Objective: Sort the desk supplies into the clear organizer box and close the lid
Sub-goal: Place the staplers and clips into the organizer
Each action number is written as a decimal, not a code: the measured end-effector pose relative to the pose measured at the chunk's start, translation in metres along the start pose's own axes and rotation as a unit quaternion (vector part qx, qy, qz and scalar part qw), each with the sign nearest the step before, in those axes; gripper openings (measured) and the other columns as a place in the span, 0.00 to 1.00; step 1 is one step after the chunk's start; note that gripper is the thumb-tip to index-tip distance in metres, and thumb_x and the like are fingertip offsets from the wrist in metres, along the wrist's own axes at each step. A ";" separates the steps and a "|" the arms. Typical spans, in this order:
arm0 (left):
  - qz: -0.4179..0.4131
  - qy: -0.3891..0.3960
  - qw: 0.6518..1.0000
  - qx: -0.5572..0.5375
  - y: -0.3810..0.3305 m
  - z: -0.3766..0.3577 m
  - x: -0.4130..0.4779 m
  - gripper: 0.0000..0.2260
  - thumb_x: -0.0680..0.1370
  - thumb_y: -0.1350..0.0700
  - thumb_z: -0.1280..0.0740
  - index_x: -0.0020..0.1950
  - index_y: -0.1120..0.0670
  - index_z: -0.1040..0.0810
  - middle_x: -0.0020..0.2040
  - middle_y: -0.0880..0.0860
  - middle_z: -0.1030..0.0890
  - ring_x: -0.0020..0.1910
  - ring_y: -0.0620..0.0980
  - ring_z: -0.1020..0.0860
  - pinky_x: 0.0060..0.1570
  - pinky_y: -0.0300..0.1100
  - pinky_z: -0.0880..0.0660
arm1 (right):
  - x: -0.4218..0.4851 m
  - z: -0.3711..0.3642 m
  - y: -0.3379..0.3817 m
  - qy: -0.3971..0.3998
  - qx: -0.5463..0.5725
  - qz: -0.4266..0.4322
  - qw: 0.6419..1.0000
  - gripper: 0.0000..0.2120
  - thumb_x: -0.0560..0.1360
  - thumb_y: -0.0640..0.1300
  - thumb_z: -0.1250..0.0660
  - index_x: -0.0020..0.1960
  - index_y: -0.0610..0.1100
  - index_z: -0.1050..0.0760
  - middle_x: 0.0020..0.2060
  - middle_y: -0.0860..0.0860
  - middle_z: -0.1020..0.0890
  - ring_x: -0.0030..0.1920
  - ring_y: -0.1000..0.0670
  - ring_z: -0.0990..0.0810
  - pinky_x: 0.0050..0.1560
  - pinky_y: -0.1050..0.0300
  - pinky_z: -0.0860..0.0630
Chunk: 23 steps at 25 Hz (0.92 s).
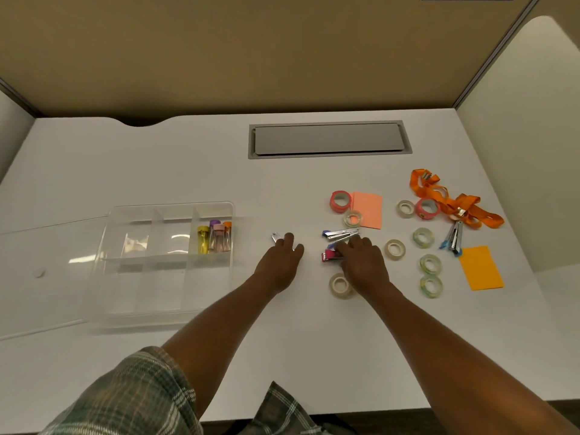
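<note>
Far left on the desk (94,158), the clear organizer box (163,315) lies with its lid (47,277) open and coloured vials (215,238) in its far right compartment. Just right of it, the left hand (281,262) has its fingertips at a small silver clip (275,237), and I cannot tell the grip. The right hand (362,265) curls its fingers over the pink stapler (329,255), beside the blue stapler (340,233).

Open lane of bare desk (141,164) between organizer box (233,271) and the supplies; left hand (282,262) and a small metal clip (275,237) sit in it. Box top open, lid (47,271) flat at its left; vials (215,238) stand in the far-right compartment. Right side crowded: tape rolls (335,209), staplers (342,232) under the right hand (364,265), sticky notes (367,210), orange lanyard (455,202), narrow gaps only. Both forearms cross the near desk.
</note>
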<state>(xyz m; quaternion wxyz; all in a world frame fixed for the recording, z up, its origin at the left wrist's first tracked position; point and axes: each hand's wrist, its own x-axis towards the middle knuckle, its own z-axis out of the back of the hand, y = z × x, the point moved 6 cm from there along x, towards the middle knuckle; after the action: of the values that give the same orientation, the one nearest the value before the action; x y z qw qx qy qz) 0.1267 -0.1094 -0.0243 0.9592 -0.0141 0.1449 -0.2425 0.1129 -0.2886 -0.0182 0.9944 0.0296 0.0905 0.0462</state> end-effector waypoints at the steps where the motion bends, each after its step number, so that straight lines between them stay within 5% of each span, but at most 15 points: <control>1: -0.011 -0.014 0.999 0.030 -0.001 0.002 -0.001 0.16 0.80 0.64 0.43 0.68 0.59 0.30 0.66 0.61 0.32 0.57 0.59 0.27 0.47 0.47 0.30 | -0.001 -0.003 0.001 0.004 -0.010 0.002 1.000 0.18 0.75 0.41 0.37 0.64 0.50 0.24 0.55 0.45 0.22 0.53 0.40 0.23 0.46 0.48 0.28; 4: -0.034 -0.038 0.995 0.085 -0.002 0.005 -0.002 0.12 0.80 0.62 0.45 0.59 0.58 0.26 0.59 0.58 0.27 0.57 0.59 0.29 0.52 0.48 0.36 | -0.002 -0.010 0.002 0.011 0.010 -0.017 1.000 0.14 0.76 0.42 0.37 0.60 0.48 0.23 0.52 0.46 0.21 0.51 0.41 0.23 0.45 0.50 0.31; 7: -0.025 -0.013 0.997 0.073 0.001 0.000 -0.002 0.11 0.79 0.59 0.41 0.60 0.57 0.27 0.57 0.57 0.25 0.55 0.59 0.27 0.53 0.49 0.35 | -0.003 -0.005 0.000 -0.013 0.166 -0.082 0.983 0.13 0.76 0.42 0.35 0.60 0.49 0.22 0.51 0.47 0.18 0.51 0.42 0.20 0.46 0.52 0.29; 11: 0.083 -0.076 0.983 -0.143 0.014 0.011 -0.006 0.11 0.78 0.57 0.36 0.59 0.56 0.28 0.54 0.54 0.22 0.49 0.56 0.23 0.46 0.46 0.31 | -0.004 0.005 0.004 -0.034 0.451 -0.203 0.868 0.13 0.76 0.45 0.31 0.60 0.47 0.23 0.51 0.48 0.14 0.51 0.46 0.17 0.53 0.51 0.23; 13: 0.162 -0.100 0.910 -0.369 0.027 0.020 -0.015 0.11 0.77 0.55 0.31 0.57 0.56 0.26 0.50 0.52 0.20 0.46 0.53 0.22 0.42 0.43 0.27 | -0.005 0.007 0.020 -0.001 0.627 -0.255 0.736 0.15 0.77 0.41 0.31 0.62 0.45 0.25 0.52 0.44 0.15 0.51 0.44 0.16 0.54 0.48 0.19; 15: 0.213 -0.080 0.783 -0.579 0.037 0.025 -0.026 0.12 0.76 0.54 0.30 0.58 0.54 0.25 0.48 0.52 0.18 0.46 0.53 0.19 0.41 0.42 0.23 | -0.006 0.015 0.044 0.042 0.751 -0.271 0.601 0.12 0.78 0.39 0.33 0.61 0.43 0.26 0.49 0.42 0.16 0.47 0.44 0.17 0.50 0.47 0.18; 16: 0.224 -0.062 0.711 -0.663 0.040 0.029 -0.033 0.13 0.77 0.55 0.31 0.60 0.53 0.25 0.49 0.55 0.17 0.46 0.55 0.17 0.42 0.46 0.20 | -0.005 0.020 0.057 0.057 0.779 -0.267 0.565 0.09 0.78 0.40 0.33 0.58 0.43 0.25 0.46 0.43 0.17 0.45 0.44 0.17 0.49 0.47 0.18; 18: 0.232 -0.037 0.600 -0.765 0.050 0.039 -0.052 0.12 0.78 0.57 0.35 0.62 0.55 0.26 0.49 0.60 0.16 0.45 0.57 0.16 0.42 0.50 0.19 | -0.004 0.031 0.087 0.083 0.790 -0.247 0.555 0.10 0.77 0.43 0.31 0.57 0.45 0.25 0.41 0.45 0.19 0.42 0.45 0.18 0.47 0.47 0.18; 20: 0.240 -0.037 0.529 -0.813 0.066 0.046 -0.072 0.12 0.79 0.58 0.40 0.62 0.58 0.26 0.46 0.61 0.16 0.42 0.57 0.17 0.41 0.51 0.19 | -0.001 0.040 0.118 0.106 0.768 -0.225 0.590 0.12 0.78 0.46 0.31 0.61 0.47 0.27 0.39 0.47 0.20 0.40 0.47 0.18 0.44 0.50 0.17; 23: 0.290 -0.056 0.491 -0.819 0.098 0.045 -0.104 0.13 0.80 0.55 0.42 0.61 0.59 0.25 0.45 0.61 0.16 0.41 0.57 0.19 0.43 0.52 0.21 | 0.001 0.049 0.167 0.135 0.720 -0.197 0.652 0.11 0.80 0.47 0.34 0.62 0.48 0.28 0.41 0.46 0.17 0.38 0.48 0.17 0.41 0.53 0.18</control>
<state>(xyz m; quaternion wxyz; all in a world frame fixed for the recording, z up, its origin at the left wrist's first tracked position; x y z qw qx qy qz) 0.0971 0.0243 0.0376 0.5380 -0.7645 0.2204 0.2786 0.1083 -0.1248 0.0412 0.6235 0.7112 0.2325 -0.2268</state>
